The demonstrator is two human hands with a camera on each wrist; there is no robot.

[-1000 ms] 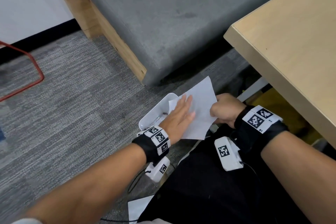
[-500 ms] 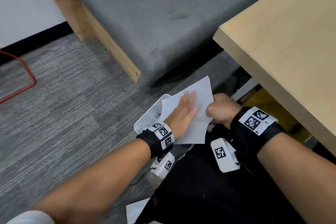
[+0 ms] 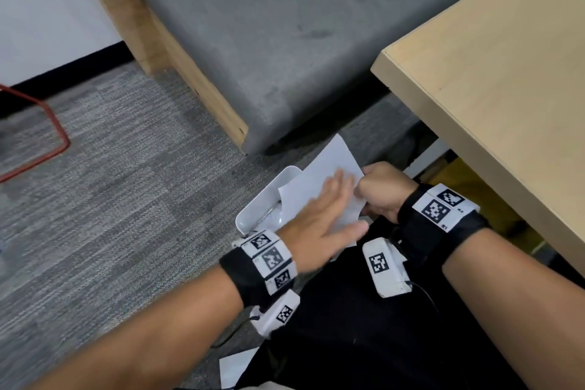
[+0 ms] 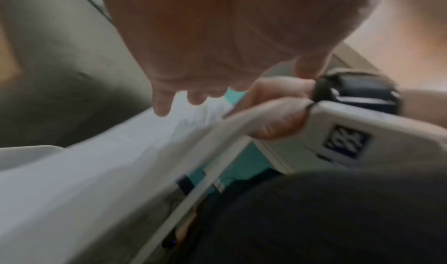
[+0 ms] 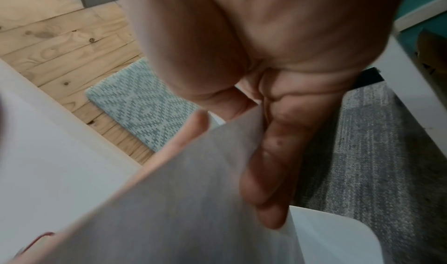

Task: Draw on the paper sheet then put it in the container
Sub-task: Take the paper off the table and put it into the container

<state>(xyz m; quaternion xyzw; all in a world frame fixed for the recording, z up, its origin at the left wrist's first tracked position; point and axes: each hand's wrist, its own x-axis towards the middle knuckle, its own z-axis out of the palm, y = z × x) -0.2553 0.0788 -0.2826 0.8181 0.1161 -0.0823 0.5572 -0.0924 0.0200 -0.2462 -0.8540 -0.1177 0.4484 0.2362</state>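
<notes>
A white paper sheet (image 3: pixel 319 177) lies tilted over a white container (image 3: pixel 266 199) on the carpet, covering most of its opening. My left hand (image 3: pixel 329 209) rests flat on the sheet with straight fingers (image 4: pixel 162 107) and the thumb spread out. My right hand (image 3: pixel 372 190) grips the sheet's right edge, its fingers (image 5: pixel 275 153) curled under the paper (image 5: pixel 169 201) and the thumb on top. The white container's rounded corner (image 5: pixel 338 237) shows below the sheet in the right wrist view. No drawing or pen is visible.
A grey cushioned bench (image 3: pixel 285 41) with a wooden frame stands ahead. A light wooden table (image 3: pixel 506 89) overhangs at the right. A red metal frame (image 3: pixel 47 136) sits on the carpet at the far left. Another white sheet (image 3: pixel 235 369) lies beside my black-clad lap.
Both hands stay on the sheet. The left hand has slid slightly across it and spread its thumb. The view has shifted a little.
</notes>
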